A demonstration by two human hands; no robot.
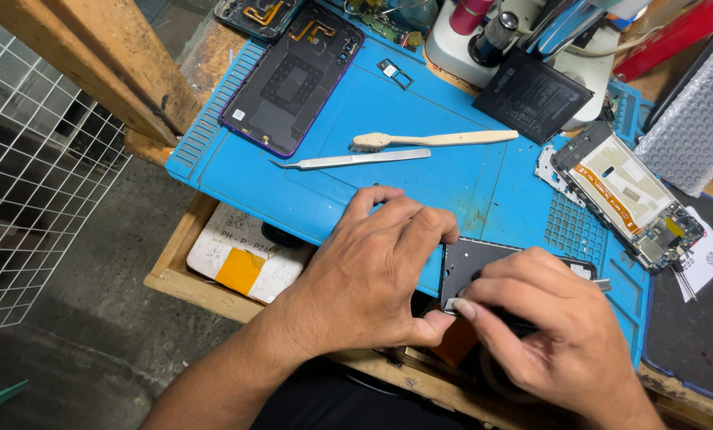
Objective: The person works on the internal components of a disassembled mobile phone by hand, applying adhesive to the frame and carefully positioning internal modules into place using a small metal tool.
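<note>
My left hand (pixel 372 275) and my right hand (pixel 551 322) meet at the front edge of a blue work mat (pixel 420 179). Between them they grip a thin dark flat phone part (pixel 472 263), held by its lower left corner. My left thumb and my right forefinger pinch that corner together. Most of the part's lower half is hidden behind my right hand. A small metal tip shows past my right knuckles.
On the mat lie metal tweezers (pixel 348 160), a pale brush (pixel 436 140), a phone back cover (pixel 293 80), a small card tray (pixel 395 73), a black battery (pixel 531 95) and an opened phone frame (pixel 627 187). A microscope base (pixel 468 48) stands behind. A wire grid (pixel 38 175) is at left.
</note>
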